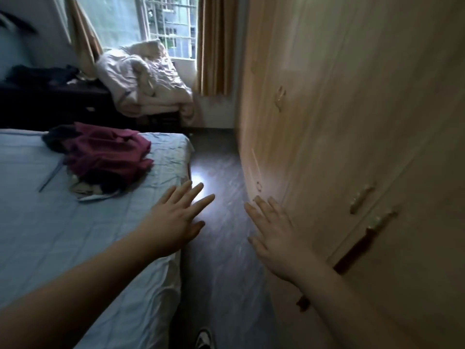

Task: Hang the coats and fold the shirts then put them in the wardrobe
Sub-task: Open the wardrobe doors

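Note:
A pile of clothes (105, 157), maroon on top with dark and pale pieces under it, lies on the blue-sheeted bed (50, 222) at the left. The light wooden wardrobe (352, 122) fills the right side, and one of its doors stands slightly ajar near a handle (362, 199). My left hand (176, 220) is stretched out flat over the bed's corner, fingers straight, holding nothing. My right hand (274, 233) is held out flat over the floor, close to the wardrobe front, also empty.
A dark floor strip (221, 248) runs between bed and wardrobe. A crumpled pale duvet (146, 79) is heaped on a chair under the window (166, 26). Dark clothes (42, 74) lie on a dark unit at back left. A shoe (205, 338) shows at the bottom.

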Tool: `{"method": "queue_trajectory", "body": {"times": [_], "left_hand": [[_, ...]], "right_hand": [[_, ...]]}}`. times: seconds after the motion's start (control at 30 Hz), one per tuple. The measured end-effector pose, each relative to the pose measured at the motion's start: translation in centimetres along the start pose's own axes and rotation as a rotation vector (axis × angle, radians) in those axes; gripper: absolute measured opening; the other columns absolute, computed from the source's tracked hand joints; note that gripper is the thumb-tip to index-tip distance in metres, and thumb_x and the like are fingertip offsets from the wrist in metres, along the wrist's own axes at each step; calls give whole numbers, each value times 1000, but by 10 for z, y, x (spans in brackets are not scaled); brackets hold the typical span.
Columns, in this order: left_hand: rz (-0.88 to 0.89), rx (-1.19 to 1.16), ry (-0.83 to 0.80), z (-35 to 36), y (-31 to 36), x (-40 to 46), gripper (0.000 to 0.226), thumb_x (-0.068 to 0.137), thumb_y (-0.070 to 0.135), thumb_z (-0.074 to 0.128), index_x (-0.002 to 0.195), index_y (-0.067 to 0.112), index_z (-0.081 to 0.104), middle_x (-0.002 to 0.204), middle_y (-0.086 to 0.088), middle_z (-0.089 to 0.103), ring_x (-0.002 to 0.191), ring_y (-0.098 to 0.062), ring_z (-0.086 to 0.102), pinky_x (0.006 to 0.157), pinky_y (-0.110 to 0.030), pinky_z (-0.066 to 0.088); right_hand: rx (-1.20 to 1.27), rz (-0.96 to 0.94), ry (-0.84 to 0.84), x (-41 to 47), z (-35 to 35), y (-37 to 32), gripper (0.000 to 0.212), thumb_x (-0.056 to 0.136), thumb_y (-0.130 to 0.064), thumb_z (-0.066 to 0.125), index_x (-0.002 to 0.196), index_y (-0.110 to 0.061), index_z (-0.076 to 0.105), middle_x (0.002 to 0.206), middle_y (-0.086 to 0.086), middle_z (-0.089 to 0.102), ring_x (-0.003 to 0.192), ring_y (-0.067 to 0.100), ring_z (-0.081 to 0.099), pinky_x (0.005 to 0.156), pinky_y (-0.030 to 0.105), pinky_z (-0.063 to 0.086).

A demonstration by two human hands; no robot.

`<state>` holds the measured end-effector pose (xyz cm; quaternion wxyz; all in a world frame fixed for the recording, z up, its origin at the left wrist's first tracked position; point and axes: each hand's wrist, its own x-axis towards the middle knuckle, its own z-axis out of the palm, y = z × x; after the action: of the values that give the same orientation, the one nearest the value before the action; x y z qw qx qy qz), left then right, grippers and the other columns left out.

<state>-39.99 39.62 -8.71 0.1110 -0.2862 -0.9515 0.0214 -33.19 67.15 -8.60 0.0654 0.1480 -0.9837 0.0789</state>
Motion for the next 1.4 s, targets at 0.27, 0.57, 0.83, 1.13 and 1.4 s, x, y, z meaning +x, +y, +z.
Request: {"method": "queue_trajectory", "body": {"times": [0.27, 0.57, 0.83, 1.13, 1.4], "left_hand": [[-132, -4, -79, 58, -137, 150, 63, 94, 57, 30, 153, 38, 21, 160, -4, 30, 149, -26, 22, 118, -46, 23], [-116, -75, -98, 84, -223, 351, 70, 88, 64, 11, 154, 40, 13, 165, -1, 13, 152, -24, 6, 121, -42, 6], [-129, -42, -77, 151, -298, 577, 67, 90, 64, 16, 153, 41, 14, 164, 0, 16, 152, -22, 7, 120, -39, 4], [-174, -53, -37, 186, -414, 765, 64, 95, 62, 27, 154, 43, 13, 164, 6, 15, 152, -19, 6, 122, -40, 8], [-119, -96, -77, 268, -529, 939, 69, 90, 66, 11, 154, 43, 6, 165, 4, 8, 152, -21, 0, 123, -43, 6]], "right_hand": [[77, -3, 28, 254, 15, 57, 68, 92, -58, 23, 156, -39, 6, 165, -6, 6, 152, 18, 0, 123, 43, 13], [41, 14, 40, 439, 37, 150, 64, 98, -52, 32, 156, -37, 9, 165, -5, 8, 152, 17, -2, 123, 40, 10], [14, 34, 59, 640, 73, 269, 64, 96, -59, 14, 155, -40, -1, 165, -8, -8, 151, 18, -12, 124, 41, 2], [-21, 17, 43, 873, 82, 344, 64, 99, -54, 26, 155, -39, -1, 166, -4, -6, 151, 21, -13, 119, 42, -6], [-100, 117, 1, 1069, 127, 416, 66, 90, -50, 30, 153, -31, 29, 160, 2, 29, 149, 27, 19, 116, 52, 24]]}}
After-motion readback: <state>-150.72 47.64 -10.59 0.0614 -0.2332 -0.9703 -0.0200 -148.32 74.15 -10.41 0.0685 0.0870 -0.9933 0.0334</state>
